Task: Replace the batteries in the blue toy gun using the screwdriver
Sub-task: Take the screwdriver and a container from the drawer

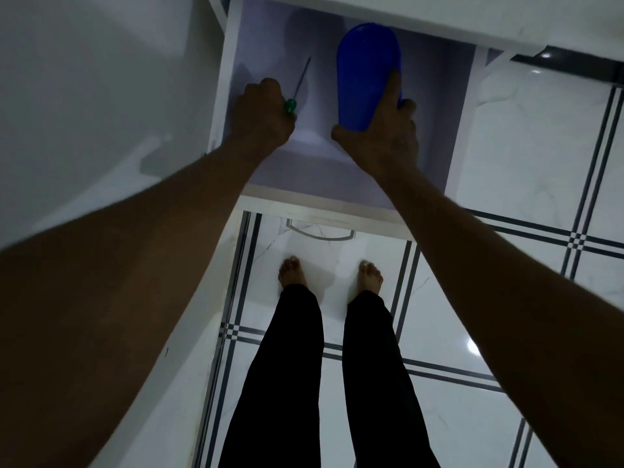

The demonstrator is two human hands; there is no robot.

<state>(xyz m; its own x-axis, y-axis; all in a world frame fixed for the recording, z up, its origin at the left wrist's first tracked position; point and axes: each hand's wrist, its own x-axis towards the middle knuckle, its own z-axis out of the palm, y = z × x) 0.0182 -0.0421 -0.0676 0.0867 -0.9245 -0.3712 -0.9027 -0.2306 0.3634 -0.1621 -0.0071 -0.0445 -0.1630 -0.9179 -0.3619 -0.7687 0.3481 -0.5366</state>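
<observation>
Both my hands reach into an open white drawer (320, 201) seen from above. My left hand (261, 113) grips a screwdriver (62, 87) by its green handle, its thin dark shaft pointing away from me over the drawer's left part. My right hand (383, 133) holds a smooth blue plastic object (366, 72), thumb along its right side, fingers under its near end. Its shape is rounded; I cannot tell whether it is the toy gun. No batteries show.
The drawer juts out of white furniture (101, 96) on the left, under a white top edge (439, 18). My bare feet (329, 273) stand on glossy white floor tiles with dark stripes (506, 163) just below the drawer front and its handle (320, 231).
</observation>
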